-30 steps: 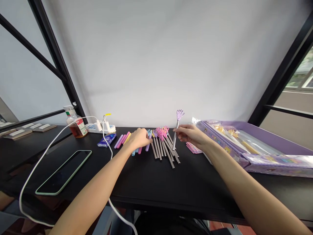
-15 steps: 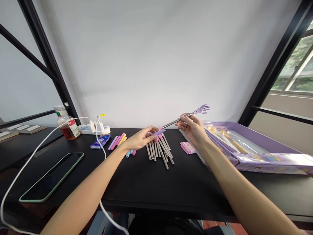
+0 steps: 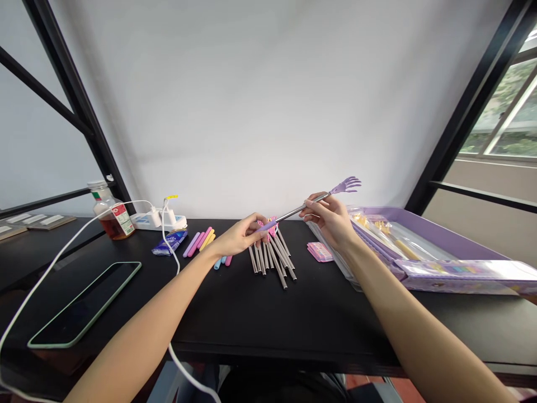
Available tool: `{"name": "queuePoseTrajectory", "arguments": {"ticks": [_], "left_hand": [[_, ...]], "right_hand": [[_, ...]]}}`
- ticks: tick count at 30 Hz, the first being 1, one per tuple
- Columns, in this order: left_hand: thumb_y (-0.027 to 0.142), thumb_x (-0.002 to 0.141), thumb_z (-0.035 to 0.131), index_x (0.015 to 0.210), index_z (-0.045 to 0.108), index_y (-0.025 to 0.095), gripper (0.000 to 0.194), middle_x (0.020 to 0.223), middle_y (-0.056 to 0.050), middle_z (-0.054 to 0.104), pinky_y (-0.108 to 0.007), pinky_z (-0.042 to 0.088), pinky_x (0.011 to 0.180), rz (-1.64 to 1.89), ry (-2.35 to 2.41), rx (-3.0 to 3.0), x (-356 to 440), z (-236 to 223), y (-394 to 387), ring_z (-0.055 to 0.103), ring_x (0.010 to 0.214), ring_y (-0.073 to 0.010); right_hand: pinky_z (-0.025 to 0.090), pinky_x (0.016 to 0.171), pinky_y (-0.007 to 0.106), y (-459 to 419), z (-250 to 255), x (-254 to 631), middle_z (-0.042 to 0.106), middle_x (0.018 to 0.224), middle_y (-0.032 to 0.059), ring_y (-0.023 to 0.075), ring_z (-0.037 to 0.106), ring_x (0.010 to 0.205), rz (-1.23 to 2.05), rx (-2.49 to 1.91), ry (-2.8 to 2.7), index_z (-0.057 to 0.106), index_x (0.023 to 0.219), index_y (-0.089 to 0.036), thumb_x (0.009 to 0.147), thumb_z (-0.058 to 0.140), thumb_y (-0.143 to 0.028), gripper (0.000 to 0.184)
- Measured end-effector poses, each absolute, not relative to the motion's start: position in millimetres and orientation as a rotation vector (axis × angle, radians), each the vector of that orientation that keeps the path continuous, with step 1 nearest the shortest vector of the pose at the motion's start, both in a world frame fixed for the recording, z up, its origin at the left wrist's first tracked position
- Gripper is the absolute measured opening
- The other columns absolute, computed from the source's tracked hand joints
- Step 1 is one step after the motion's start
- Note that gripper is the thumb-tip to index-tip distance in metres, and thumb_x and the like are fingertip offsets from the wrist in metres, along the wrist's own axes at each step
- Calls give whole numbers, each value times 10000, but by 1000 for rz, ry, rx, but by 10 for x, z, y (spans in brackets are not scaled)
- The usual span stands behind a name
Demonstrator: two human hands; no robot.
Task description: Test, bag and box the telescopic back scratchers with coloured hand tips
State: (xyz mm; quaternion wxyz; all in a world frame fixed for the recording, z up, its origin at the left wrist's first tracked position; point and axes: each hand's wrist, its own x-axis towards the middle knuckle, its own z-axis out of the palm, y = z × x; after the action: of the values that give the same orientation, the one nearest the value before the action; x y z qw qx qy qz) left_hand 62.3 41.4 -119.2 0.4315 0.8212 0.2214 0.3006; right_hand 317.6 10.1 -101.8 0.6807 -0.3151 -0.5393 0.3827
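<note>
A back scratcher with a purple claw-shaped head (image 3: 345, 185) and a metal rod (image 3: 292, 212) is raised over the table. My right hand (image 3: 329, 219) pinches the rod just below the head. A purple handle sleeve (image 3: 268, 225) lies between the thumb and fingers of my left hand (image 3: 243, 235). The sleeve's end meets the rod's lower end, roughly in line with it; how far the rod is inside cannot be seen. Beneath and behind my left hand lies a fan of metal rods (image 3: 280, 267) with pink claw heads, partly hidden by the fingers.
Pink, purple and yellow sleeves (image 3: 200, 242) and blue ones (image 3: 220, 262) lie left of the rods. Pink cards (image 3: 319, 252) sit near the purple box (image 3: 440, 238) at right. A phone (image 3: 86, 305), white cable (image 3: 59, 254), blue packet (image 3: 170, 242), power strip (image 3: 178, 223) and bottle (image 3: 111, 215) are left.
My left hand has turned the purple sleeve so that it lines up with the metal rod, and the two ends now meet. My right hand keeps its hold near the claw head.
</note>
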Motion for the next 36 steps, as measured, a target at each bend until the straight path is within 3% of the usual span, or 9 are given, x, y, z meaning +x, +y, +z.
{"name": "queuePoseTrajectory", "arguments": {"ticks": [7, 17, 23, 27, 31, 36], "left_hand": [[501, 974, 547, 1197, 677, 184, 409, 892, -36, 681, -265, 463, 707, 954, 687, 2199, 654, -1192, 380, 569, 711, -127], [444, 984, 541, 1160, 749, 171, 385, 850, -29, 744, -237, 426, 586, 1064, 732, 2382, 675, -1225, 345, 557, 618, -125], [478, 988, 529, 1111, 760, 174, 402, 985, -66, 769, -264, 510, 757, 1174, 759, 2441, 754, -1262, 310, 698, 859, -201], [494, 1008, 478, 1153, 719, 218, 394, 1003, -34, 763, -265, 490, 751, 1130, 876, 2538, 772, -1230, 303, 697, 836, -191], [489, 1024, 439, 1190, 649, 276, 343, 899, 20, 735, -258, 442, 687, 1014, 995, 2681, 697, -1163, 327, 645, 687, -157], [490, 1015, 457, 1167, 653, 273, 330, 795, 21, 697, -255, 388, 607, 893, 1049, 2777, 543, -1157, 441, 594, 612, -152]], "right_hand": [[529, 628, 295, 119, -1047, 3270, 689, 645, 51, 167, 662, 635, 785, -728, -1425, 715, 777, -154, 723, 867, -392, 287], [489, 602, 295, 195, -1197, 3233, 683, 652, 21, 157, 633, 619, 825, -669, -1444, 722, 777, -180, 716, 881, -322, 222], [493, 613, 303, 182, -1236, 3126, 682, 659, 18, 161, 633, 627, 816, -655, -1451, 720, 782, -187, 721, 876, -337, 225], [493, 594, 295, 168, -1179, 3114, 681, 666, 29, 159, 628, 610, 885, -745, -1430, 724, 806, -172, 685, 893, -391, 302], [484, 549, 269, 150, -1041, 3255, 665, 654, 22, 155, 613, 600, 1048, -785, -1239, 715, 935, -199, 720, 814, -572, 441], [424, 463, 276, 174, -985, 3542, 609, 589, 46, 142, 541, 492, 920, -906, -1148, 650, 682, -187, 814, 639, -688, 518]]}}
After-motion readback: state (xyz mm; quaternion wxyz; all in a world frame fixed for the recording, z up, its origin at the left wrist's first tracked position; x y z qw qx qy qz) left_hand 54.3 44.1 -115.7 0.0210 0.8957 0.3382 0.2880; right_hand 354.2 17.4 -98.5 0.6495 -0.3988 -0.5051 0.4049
